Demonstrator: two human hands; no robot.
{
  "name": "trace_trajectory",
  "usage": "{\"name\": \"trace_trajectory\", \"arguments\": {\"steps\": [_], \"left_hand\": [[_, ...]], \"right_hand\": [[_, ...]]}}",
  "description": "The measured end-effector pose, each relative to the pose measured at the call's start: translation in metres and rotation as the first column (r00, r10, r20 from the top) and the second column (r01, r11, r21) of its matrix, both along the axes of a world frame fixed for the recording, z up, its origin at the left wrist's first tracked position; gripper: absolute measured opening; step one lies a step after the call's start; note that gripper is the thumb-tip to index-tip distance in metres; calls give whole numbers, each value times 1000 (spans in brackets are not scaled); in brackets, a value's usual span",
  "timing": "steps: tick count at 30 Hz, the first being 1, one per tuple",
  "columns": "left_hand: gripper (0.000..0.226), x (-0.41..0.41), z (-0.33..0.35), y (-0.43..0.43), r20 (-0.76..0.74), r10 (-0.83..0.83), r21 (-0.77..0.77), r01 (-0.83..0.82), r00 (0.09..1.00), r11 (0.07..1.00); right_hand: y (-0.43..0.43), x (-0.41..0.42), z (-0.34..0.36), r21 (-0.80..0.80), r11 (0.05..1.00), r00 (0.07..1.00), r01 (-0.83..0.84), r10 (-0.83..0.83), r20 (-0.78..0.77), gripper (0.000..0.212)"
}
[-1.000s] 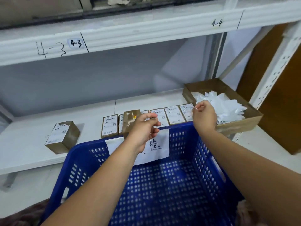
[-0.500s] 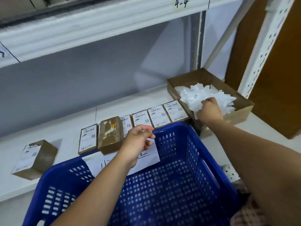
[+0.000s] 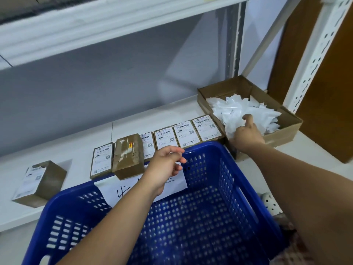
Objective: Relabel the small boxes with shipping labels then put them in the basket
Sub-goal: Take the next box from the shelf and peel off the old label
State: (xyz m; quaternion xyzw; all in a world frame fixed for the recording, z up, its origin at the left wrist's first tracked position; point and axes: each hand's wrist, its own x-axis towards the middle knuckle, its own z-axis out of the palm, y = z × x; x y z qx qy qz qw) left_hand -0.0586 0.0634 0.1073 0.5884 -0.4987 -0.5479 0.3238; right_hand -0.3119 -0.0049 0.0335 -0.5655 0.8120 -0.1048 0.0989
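Brown box (image 3: 128, 155) | taped top | in row with white-labelled boxes (image 3: 187, 133)

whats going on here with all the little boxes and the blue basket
A person is relabelling small boxes at a shelf. Their right hand is down in a cardboard tray heaped with white paper slips; whether it grips any is unclear. The left hand hovers over the far rim of the blue basket, holding nothing. A row of labelled boxes lies behind the basket, with one brown taped box showing no label. No box is in the basket.
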Motion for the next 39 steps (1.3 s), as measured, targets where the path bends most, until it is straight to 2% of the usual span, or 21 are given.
{"name": "trace_trajectory", "arguments": {"steps": [4, 6, 11, 15, 18, 21, 26, 30, 33, 35, 36, 38, 39], "left_hand": [[19, 1, 1, 2, -1, -5, 3, 5, 1000, 1000], [19, 2, 2, 2, -3, -7, 4, 7, 1000, 1000], [20, 5, 1, 4, 6, -8, 8, 8, 1000, 1000], [19, 10, 1, 6, 7, 0, 6, 0, 1000, 1000], [19, 13, 1, 9, 11, 3, 5, -3, 1000, 1000], [19, 14, 0, 10, 16, 9, 6, -9, 1000, 1000], [20, 16, 1, 11, 13, 16, 1, -16, 1000, 1000], [20, 14, 2, 12, 11, 11, 1, -11, 1000, 1000], [20, 13, 0, 12, 9, 11, 9, -11, 1000, 1000], [20, 14, -1, 12, 9, 10, 11, -10, 1000, 1000], [20, 14, -1, 12, 11, 9, 11, -9, 1000, 1000], [19, 13, -2, 12, 12, 9, 10, -9, 1000, 1000], [19, 13, -2, 12, 13, 9, 10, -10, 1000, 1000]], "right_hand": [[2, 1, 5, 50, 998, 983, -31, 40, -177, 47], [3, 3, 8, -16, 999, 979, -32, 28, -200, 48], [3, 4, 11, -216, 976, 998, -12, 24, 50, 41], [6, 1, 13, -247, 968, 996, 49, -28, 86, 40], [6, 3, 15, -215, 971, 977, 109, -65, 203, 43], [7, 2, 12, -245, 955, 969, 164, -109, 222, 38], [5, 4, 12, -317, 928, 951, 198, -103, 293, 55], [7, 3, 14, -297, 868, 831, 398, -204, 517, 71], [6, 4, 15, -264, 844, 785, 466, -258, 563, 76], [7, 5, 16, -271, 849, 807, 453, -260, 531, 69], [9, 5, 16, -306, 856, 855, 417, -254, 453, 63], [12, 6, 14, -373, 909, 982, 187, -161, 99, 54], [11, 6, 13, -339, 941, 993, 6, -45, -106, 52]]}}
